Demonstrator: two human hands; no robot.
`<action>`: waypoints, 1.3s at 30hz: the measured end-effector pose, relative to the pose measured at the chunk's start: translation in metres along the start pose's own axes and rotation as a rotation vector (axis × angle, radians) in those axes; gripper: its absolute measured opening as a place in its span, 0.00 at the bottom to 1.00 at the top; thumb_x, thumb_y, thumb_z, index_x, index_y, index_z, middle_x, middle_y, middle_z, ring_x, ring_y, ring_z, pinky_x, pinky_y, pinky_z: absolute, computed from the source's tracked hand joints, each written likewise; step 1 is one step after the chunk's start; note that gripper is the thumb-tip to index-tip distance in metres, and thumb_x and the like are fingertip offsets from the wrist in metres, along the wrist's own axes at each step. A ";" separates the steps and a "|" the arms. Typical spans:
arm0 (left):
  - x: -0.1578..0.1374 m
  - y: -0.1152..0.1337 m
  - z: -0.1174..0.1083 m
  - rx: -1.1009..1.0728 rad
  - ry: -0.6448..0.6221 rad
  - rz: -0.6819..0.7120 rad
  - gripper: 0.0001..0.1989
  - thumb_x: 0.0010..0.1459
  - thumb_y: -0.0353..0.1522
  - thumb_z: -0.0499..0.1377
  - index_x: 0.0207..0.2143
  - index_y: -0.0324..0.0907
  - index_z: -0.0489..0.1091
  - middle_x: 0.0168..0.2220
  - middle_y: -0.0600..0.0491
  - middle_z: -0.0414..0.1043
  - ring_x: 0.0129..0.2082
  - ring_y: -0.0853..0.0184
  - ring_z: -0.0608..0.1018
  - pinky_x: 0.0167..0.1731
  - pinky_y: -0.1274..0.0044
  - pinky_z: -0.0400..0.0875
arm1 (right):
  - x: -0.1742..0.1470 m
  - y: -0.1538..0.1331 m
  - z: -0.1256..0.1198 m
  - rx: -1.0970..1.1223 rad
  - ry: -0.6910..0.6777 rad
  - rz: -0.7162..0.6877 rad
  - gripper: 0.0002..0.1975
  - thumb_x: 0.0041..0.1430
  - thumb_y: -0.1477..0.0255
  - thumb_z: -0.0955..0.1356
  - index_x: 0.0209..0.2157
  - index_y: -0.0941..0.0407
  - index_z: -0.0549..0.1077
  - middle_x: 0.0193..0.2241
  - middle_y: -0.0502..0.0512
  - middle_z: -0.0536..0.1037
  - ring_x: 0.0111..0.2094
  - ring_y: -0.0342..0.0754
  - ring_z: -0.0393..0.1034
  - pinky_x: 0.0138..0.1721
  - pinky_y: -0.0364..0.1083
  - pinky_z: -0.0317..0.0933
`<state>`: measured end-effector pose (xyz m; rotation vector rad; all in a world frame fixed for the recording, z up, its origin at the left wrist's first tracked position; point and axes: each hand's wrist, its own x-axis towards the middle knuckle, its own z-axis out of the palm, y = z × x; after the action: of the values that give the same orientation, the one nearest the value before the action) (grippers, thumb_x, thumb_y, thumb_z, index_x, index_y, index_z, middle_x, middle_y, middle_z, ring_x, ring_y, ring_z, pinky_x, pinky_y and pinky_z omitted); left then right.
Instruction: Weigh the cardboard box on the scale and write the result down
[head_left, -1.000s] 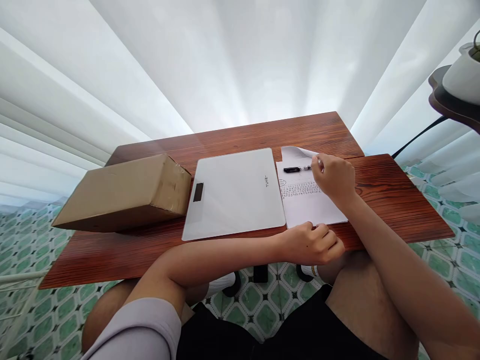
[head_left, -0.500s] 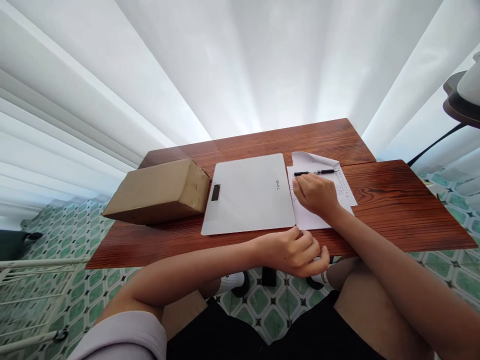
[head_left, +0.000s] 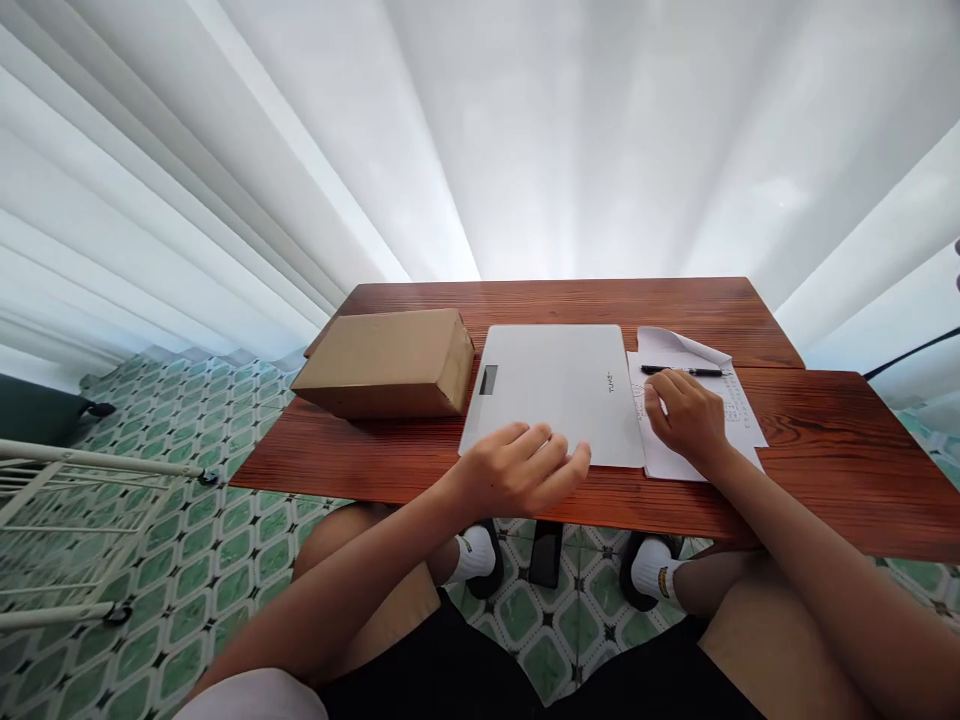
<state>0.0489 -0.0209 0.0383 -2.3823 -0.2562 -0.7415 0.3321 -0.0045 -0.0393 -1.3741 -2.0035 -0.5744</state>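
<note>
The left hand (head_left: 525,468) lies open, fingers spread, on the near edge of the white scale (head_left: 559,392); the right hand (head_left: 686,412) rests loosely curled on the paper (head_left: 739,412) right of it, holding nothing. Pressing could skid the scale or crease the sheet, and the pen (head_left: 686,371) might roll. Half a second ago, the left hand sat fisted at the counter (head_left: 825,420) edge.

Home room, wooden desk (head_left: 787,400), white curtains (head_left: 525,130), green patterned floor tiles (head_left: 225,420)
</note>
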 end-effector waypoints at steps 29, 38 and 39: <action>-0.098 -0.084 -0.012 0.117 0.172 -0.754 0.15 0.58 0.24 0.50 0.44 0.40 0.72 0.29 0.52 0.74 0.33 0.64 0.73 0.31 0.75 0.65 | 0.016 -0.043 -0.008 0.204 -0.046 -0.235 0.07 0.64 0.76 0.60 0.34 0.52 0.65 0.25 0.51 0.69 0.27 0.48 0.66 0.30 0.48 0.59; -0.136 -0.129 -0.034 0.147 0.139 -1.221 0.16 0.61 0.25 0.50 0.48 0.42 0.71 0.39 0.51 0.77 0.44 0.58 0.72 0.44 0.70 0.69 | 0.087 -0.131 0.019 0.413 -0.128 0.045 0.07 0.68 0.67 0.62 0.44 0.53 0.66 0.32 0.52 0.71 0.32 0.48 0.67 0.34 0.48 0.63; -0.140 -0.132 -0.037 0.145 0.125 -1.277 0.16 0.61 0.25 0.51 0.48 0.42 0.71 0.41 0.50 0.77 0.46 0.57 0.72 0.47 0.69 0.69 | 0.093 -0.140 0.024 0.463 -0.153 0.092 0.09 0.68 0.66 0.62 0.47 0.53 0.66 0.34 0.53 0.73 0.34 0.49 0.68 0.35 0.49 0.64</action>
<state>-0.1290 0.0608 0.0499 -1.7991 -1.7705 -1.3102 0.1715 0.0220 0.0102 -1.2375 -2.0137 0.0435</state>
